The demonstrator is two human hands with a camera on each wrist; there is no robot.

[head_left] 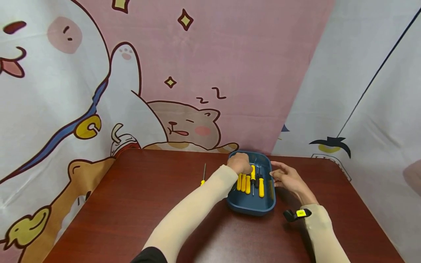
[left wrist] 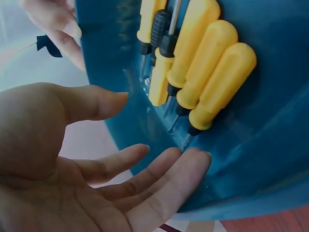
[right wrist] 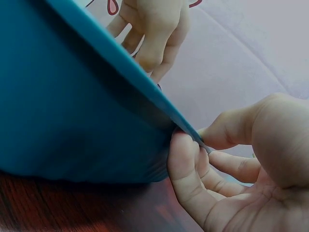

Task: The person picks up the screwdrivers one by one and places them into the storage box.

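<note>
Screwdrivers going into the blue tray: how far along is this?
Several yellow-handled screwdrivers already lie side by side in the blue tray. The left hand hovers open over them; the right hand pinches the tray's rim. One screwdriver is left on the table.

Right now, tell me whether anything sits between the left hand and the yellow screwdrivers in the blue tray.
Nothing visible does. The left hand hangs open just over the screwdrivers inside the tray, fingers relaxed, with only air between. The right hand pinches the tray's rim at the side, clear of that path.
</note>
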